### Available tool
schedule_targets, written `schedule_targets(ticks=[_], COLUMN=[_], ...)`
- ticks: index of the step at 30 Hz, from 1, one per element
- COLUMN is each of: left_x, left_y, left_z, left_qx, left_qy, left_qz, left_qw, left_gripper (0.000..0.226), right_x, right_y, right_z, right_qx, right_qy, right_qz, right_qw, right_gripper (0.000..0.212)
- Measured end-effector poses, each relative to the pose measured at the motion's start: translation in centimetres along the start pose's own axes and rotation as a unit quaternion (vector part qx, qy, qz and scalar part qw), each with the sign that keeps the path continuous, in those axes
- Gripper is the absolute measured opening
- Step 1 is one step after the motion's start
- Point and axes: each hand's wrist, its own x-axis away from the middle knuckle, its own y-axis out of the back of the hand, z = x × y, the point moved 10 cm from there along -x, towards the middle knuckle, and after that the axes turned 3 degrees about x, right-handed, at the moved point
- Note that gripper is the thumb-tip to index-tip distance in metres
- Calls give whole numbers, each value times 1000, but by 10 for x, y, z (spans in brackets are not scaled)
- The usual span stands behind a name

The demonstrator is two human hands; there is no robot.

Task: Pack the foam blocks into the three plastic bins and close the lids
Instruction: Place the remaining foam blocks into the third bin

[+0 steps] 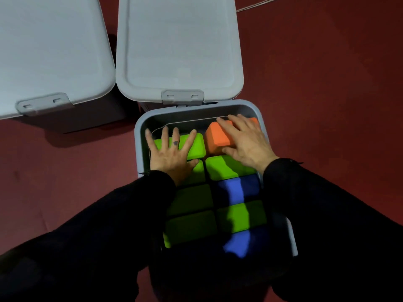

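Hands: left hand (172, 149) lies flat, fingers spread and straight, pressing the far-left green block (194, 147); right hand (244, 140) lies over the orange block (218, 138), fingers relaxed across its top, thumb at its near edge, clasping nothing.

Open bin (141, 127): grey plastic, smooth, rounded corners, standing on a dark red floor (327, 94). Foam blocks fill it in two columns, long axes running left to right: green, blue and green again nearer the person, matte and soft-edged.

Key relation: the orange block sits directly beneath the right hand, at the far-right corner, standing higher than its neighbours and seemingly tilted. Judged not yet seated; a downward push by the right hand would likely level it.

Lid: not identifiable.

Two closed bins, (54, 62) and (178, 51), stand beyond, latches facing the person.
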Motion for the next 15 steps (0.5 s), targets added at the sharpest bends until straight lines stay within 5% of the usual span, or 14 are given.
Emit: schedule_targets(ticks=[5, 15], left_x=[-6, 0], left_y=[-29, -31], left_z=[-2, -6], left_qx=[80, 54], left_qy=[52, -25], left_qz=[41, -76], left_qw=[995, 995], left_gripper=[89, 79], right_x=[1, -3], right_y=[-25, -80], right_z=[9, 29], right_qx=[-10, 63], right_qy=[-15, -6], right_qz=[-13, -36], right_qw=[1000, 997], right_gripper=[92, 90])
